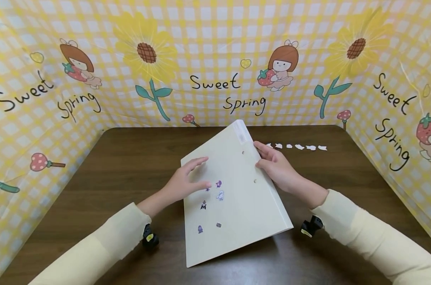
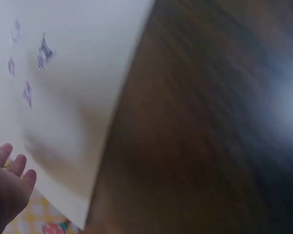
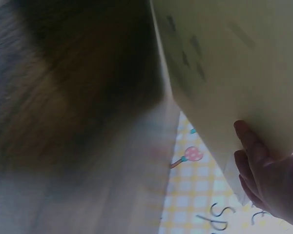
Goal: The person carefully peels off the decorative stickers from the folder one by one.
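A cream file folder (image 1: 240, 209) is tilted over the middle of the table, its spine side lifted. Small purple and dark character stickers (image 1: 220, 195) dot the left part of its cover. My right hand (image 1: 281, 172) grips the folder by the spine edge, near a pale label (image 1: 241, 132). Over the cover's left side, my left hand (image 1: 181, 182) is spread with thumb and fingers apart; whether it touches the surface I cannot tell. The left wrist view is blurred but shows those fingertips (image 2: 19, 163) beside the folder's edge. What lies under the folder is hidden.
Several small white paper cutouts (image 1: 299, 147) lie in a row at the back right of the dark wooden table (image 1: 130, 158). A yellow checked cloth (image 1: 215, 35) hangs as a wall around the back and both sides.
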`<state>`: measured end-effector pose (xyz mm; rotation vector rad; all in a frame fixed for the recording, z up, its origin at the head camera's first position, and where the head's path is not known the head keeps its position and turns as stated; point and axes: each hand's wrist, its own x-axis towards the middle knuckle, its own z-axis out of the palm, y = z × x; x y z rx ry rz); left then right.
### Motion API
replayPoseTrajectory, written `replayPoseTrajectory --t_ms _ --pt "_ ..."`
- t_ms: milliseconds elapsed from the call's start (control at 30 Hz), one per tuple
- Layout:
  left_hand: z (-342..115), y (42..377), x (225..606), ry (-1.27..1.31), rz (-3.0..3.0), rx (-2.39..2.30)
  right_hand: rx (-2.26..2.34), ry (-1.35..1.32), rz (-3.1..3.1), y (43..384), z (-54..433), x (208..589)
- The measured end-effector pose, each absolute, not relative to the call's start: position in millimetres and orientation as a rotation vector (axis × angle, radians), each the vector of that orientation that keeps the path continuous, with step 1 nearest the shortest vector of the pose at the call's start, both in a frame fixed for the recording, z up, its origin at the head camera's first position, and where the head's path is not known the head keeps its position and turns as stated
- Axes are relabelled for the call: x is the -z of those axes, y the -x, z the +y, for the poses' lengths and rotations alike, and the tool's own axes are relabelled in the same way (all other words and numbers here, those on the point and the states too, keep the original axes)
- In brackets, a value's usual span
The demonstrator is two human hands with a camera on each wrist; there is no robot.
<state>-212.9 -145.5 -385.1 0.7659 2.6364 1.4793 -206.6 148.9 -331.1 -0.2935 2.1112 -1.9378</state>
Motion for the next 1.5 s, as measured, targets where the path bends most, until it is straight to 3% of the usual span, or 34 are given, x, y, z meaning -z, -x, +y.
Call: replayPoseTrajectory --t_ms 433,1500 --pt "-186.9 227.5 410.4 -0.812 2.694 -0.977 1.972 0.28 2.065 212.6 162.4 356.3" --pt "-198.1 252.4 416.4 -0.901 2.676 -0.384 1.489 0.323 2.356 231.5 183.8 401.1"
